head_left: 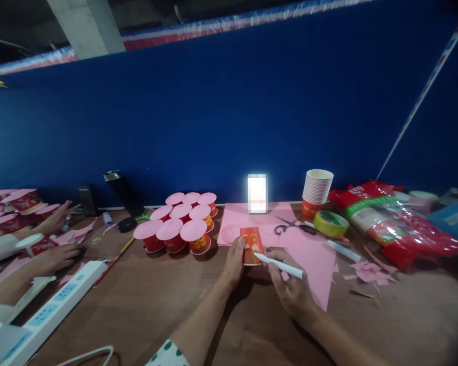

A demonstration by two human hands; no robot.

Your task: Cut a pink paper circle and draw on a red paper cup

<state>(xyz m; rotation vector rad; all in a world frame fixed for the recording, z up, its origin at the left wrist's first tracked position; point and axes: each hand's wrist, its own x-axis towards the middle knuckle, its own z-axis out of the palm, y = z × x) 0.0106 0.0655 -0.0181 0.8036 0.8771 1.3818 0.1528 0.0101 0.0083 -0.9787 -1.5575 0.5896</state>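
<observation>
My left hand grips a red paper cup with gold-and-white print by its left side. The cup's pale edge is at the bottom, facing me. In my right hand is a white marker, its reddish tip at the lower right of the cup. Whether tip and cup touch, I cannot tell. Beneath and behind lie pink paper sheets, one with a round outline drawn on it. Black-handled scissors rest on the paper. To the left stand several red cups topped with pink paper discs.
Stacked paper cups, yellow tape, another marker, pink scraps and a red plastic package lie right. Leftward are a power strip, a black bottle and a co-worker's hands. A bright phone-like screen stands behind.
</observation>
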